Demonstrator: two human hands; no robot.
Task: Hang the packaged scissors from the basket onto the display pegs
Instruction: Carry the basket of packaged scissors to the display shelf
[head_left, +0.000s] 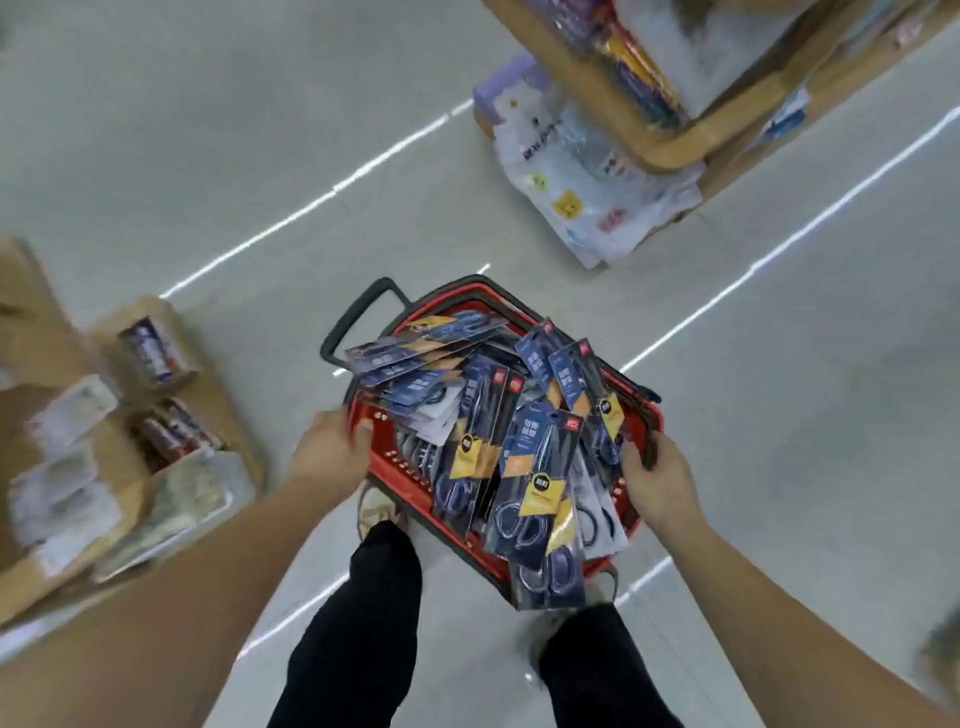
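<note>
A red shopping basket (387, 470) with a black handle (358, 317) hangs in front of me above the floor. It is heaped with several packaged scissors (530, 467) on dark blue cards with yellow labels; some stick out over the rim. My left hand (332, 447) grips the basket's left rim. My right hand (657, 480) grips the right rim. No display pegs are in view.
A wooden shelf unit (130, 441) with packaged goods stands at the left. Another wooden shelf (691, 140) stands at the upper right, with plastic-bagged goods (587, 176) at its base. My legs and shoes are below the basket. Pale tiled floor lies between the shelves.
</note>
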